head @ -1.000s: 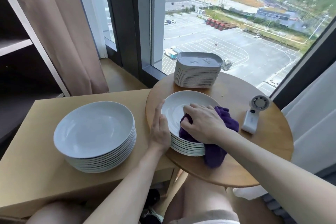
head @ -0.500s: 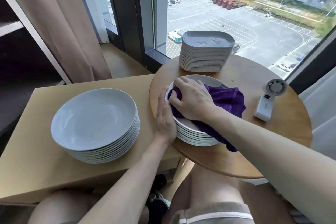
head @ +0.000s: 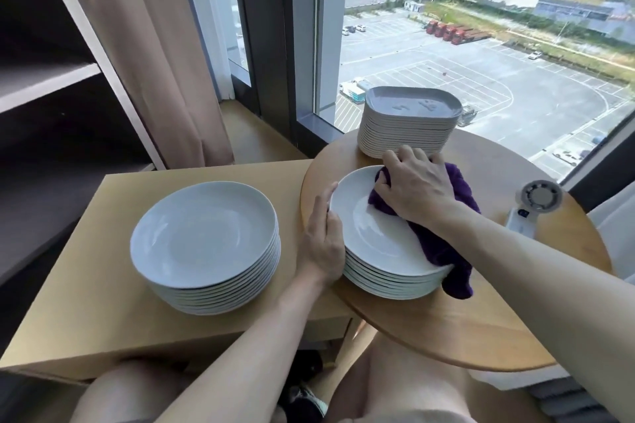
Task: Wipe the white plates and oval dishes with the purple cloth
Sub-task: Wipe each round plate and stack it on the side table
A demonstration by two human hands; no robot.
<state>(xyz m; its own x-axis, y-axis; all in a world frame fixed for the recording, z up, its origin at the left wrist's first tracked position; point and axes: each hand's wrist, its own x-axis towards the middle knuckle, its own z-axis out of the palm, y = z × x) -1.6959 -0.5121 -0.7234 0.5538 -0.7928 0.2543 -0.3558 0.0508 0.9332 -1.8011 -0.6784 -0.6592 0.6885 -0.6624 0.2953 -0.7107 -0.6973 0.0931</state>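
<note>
Table (head: 481,302): plate stack (head: 378,233), dish stack (head: 409,127) (two); right hand (head: 417,185) clutches cloth (head: 443,251), left hand (head: 323,240) flat.

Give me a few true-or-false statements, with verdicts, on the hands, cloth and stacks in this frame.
1. The right hand holds the purple cloth on the top plate of the plate stack on the round table. True.
2. The left hand grips the oval dishes. False: it rests against the plate stack's side; the oval dishes stand behind it.
3. The purple cloth hangs over the plate stack's near right edge. True.
4. The second plate stack shares the round table. False: it sits on the rectangular table to the left.
5. A white fan lies on the round table, right of the plates. True.
</note>
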